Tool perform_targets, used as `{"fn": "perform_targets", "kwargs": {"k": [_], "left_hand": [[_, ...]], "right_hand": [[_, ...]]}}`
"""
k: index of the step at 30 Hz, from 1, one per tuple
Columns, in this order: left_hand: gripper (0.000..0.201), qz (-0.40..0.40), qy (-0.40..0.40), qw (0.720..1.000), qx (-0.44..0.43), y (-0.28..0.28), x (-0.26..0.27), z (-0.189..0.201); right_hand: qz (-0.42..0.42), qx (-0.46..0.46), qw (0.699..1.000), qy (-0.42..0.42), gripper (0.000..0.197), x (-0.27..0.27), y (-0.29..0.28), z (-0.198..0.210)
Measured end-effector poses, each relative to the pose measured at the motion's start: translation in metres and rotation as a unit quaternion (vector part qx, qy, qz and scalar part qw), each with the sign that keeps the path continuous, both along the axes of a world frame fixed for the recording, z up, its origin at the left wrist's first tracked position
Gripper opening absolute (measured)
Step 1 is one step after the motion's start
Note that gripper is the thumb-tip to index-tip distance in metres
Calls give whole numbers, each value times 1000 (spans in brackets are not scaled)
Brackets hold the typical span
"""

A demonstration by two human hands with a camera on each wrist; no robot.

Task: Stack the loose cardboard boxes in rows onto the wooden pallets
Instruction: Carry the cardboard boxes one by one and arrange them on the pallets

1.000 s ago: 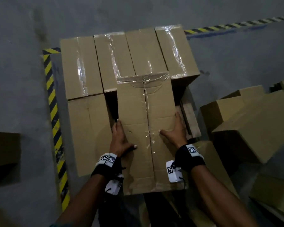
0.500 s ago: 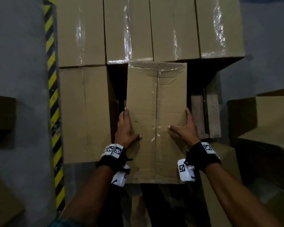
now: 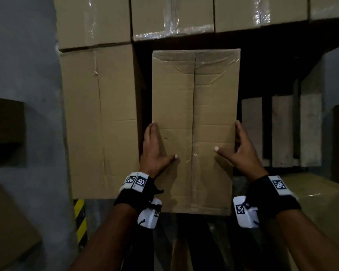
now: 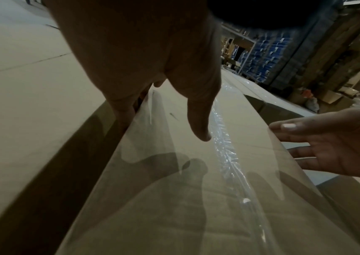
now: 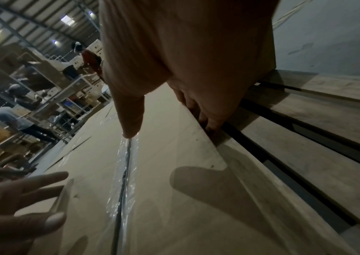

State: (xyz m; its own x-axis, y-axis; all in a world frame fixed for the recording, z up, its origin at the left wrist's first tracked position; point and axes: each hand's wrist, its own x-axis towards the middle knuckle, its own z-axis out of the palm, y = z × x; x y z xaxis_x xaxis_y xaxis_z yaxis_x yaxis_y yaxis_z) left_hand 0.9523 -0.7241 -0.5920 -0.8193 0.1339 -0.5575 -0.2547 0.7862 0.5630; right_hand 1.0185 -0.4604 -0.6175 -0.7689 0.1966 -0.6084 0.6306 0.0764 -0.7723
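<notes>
A taped cardboard box lies lengthwise between my hands, over the gap beside a stacked box and in front of the back row of boxes. My left hand holds its left edge, thumb on top and fingers down the side. On the opposite edge my right hand grips the same way. The left wrist view shows the box top with its tape seam, and the right wrist view shows my right fingers over the box edge, close above the wooden pallet slats. Whether the box touches the pallet is hidden.
Bare pallet slats lie right of the box. Yellow-black floor tape runs along the pallet's left. Loose boxes sit on the floor at left and right. Several people stand by shelving in the distance.
The box has come down from over the back row into the gap beside the left box. Both hands kept their hold on its sides, and my head has moved closer.
</notes>
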Motion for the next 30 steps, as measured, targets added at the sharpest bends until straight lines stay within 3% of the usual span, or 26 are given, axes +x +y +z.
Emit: {"fn": "perform_targets", "kwargs": {"k": [6, 11, 16, 22, 27, 30], "left_hand": [[123, -24, -10, 999, -18, -11, 6, -14], [129, -94, -39, 993, -67, -18, 32, -10], [146, -240, -72, 956, -154, -36, 85, -15], [153, -334, -49, 924, -176, -59, 128, -24], [154, -372, -23, 912, -172, -63, 126, -24], [150, -391, -14, 904, -173, -61, 123, -24]], "right_hand": [[39, 23, 999, -15, 114, 19, -22, -13], [72, 111, 991, -6, 104, 36, -34, -9], [150, 121, 979, -62, 123, 85, -47, -1], [269, 143, 941, -146, 144, 145, -65, -1], [303, 221, 914, -154, 148, 159, -79, 1], [298, 259, 912, -115, 136, 159, -84, 0]]}}
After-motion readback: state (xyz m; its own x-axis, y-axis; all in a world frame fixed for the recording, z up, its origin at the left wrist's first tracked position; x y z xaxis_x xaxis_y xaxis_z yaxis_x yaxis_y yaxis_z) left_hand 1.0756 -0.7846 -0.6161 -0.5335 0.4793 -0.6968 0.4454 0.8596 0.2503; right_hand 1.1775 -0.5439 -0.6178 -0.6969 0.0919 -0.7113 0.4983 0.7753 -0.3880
